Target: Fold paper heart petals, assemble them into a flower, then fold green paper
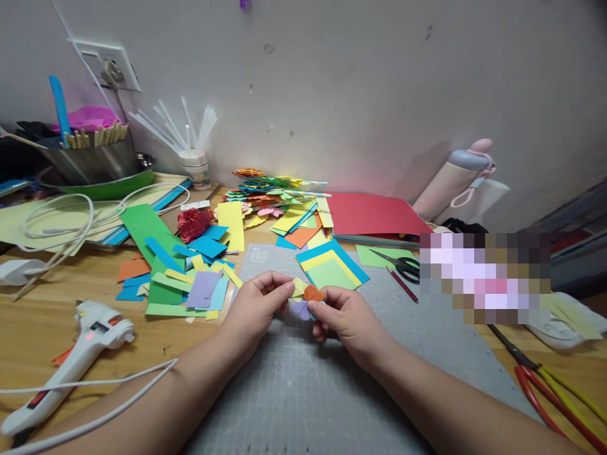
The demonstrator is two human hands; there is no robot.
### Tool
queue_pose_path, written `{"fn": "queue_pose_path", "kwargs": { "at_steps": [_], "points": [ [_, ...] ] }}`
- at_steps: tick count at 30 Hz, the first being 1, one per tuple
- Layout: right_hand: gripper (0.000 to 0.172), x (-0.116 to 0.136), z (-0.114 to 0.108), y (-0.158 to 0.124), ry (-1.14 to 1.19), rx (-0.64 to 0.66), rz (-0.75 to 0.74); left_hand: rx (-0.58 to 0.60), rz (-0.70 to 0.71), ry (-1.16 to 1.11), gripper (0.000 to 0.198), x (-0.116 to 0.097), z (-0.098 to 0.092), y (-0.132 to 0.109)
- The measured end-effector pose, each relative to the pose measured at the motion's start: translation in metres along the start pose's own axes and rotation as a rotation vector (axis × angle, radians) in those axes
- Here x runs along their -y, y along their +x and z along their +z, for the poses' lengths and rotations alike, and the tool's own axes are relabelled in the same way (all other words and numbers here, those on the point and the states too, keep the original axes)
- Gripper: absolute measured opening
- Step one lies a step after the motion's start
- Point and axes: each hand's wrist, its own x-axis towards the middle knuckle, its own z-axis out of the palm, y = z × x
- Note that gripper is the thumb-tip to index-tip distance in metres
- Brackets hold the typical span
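Between both hands, above the grey cutting mat [284, 392], is a small paper flower [313, 293] with yellow, orange and purple petals. My left hand [265, 297] pinches the yellow side between thumb and fingers. From the other side, my right hand [344, 319] grips the orange and purple part with its thumb on top. Fingertips cover some of the petals. Just beyond the hands lie stacked blue, yellow and green paper squares [332, 265].
A white hot glue gun [95, 335] with its cable lies at left. Paper scraps [203, 287], a red paper flower [194, 224] and finished paper flowers [265, 189] spread behind. Black scissors [403, 265], a pencil [403, 284] and red-and-yellow-handled pliers [535, 370] lie at right.
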Motion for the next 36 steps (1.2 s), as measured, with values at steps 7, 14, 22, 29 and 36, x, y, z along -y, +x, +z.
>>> {"fn": "queue_pose_path", "kwargs": {
  "at_steps": [7, 14, 22, 29, 36],
  "points": [
    [0.028, -0.0023, -0.0004, 0.0014, 0.013, 0.022, -0.005, 0.037, 0.017, 0.072, 0.023, -0.0029, 0.0011, -0.0018],
    [0.028, -0.0023, -0.0006, 0.0007, 0.013, 0.025, -0.012, 0.027, -0.008, 0.04, 0.025, -0.0053, 0.0031, -0.0043],
    [0.028, -0.0026, -0.0003, 0.0, 0.021, 0.027, -0.01, 0.022, -0.021, 0.093, 0.027, -0.0017, 0.0018, -0.004],
    [0.026, -0.0006, 0.0023, -0.0023, 0.04, 0.009, -0.025, -0.001, -0.026, 0.087, 0.03, -0.0009, 0.0012, -0.0046],
    [0.025, 0.0007, 0.0014, -0.0025, 0.042, 0.012, -0.023, -0.016, -0.006, 0.102, 0.031, -0.0016, 0.0008, -0.005]
  ]
}}
